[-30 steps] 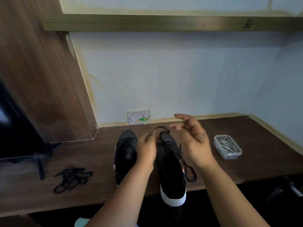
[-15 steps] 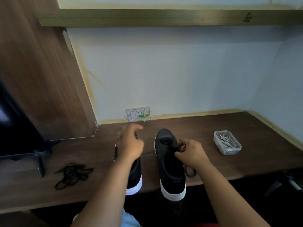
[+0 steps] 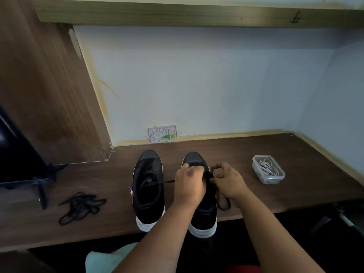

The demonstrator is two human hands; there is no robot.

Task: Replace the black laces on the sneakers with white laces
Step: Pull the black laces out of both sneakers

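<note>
The black lace (image 3: 209, 177) of the right sneaker (image 3: 203, 203) sits bunched between the two sets of fingers, over the shoe's eyelet rows. The left hand (image 3: 189, 186) has come back across from the left sneaker (image 3: 148, 186), where it was half a second ago, and now lies on the right sneaker's vamp with its fingers curled down onto the lace. The right hand (image 3: 228, 180) stays on the same shoe, thumb and forefinger pinching the lace just right of the left fingertips, the other fingers curled narrow. A loop of the lace hangs off the right side of the shoe, below the right wrist; one thin strand runs leftward from under the left fingers toward the left sneaker.

Count: two black sneakers with white soles, side by side, heels overhanging the edge of the desk (image 3: 275, 194); two hands. One loose heap of black lace (image 3: 80, 206) lies well left of the left fingers. One clear plastic tub (image 3: 268, 169) holding white laces stands to the right of the right fingers, apart from them. One wall socket plate (image 3: 162, 133) sits beyond both shoes.
</note>
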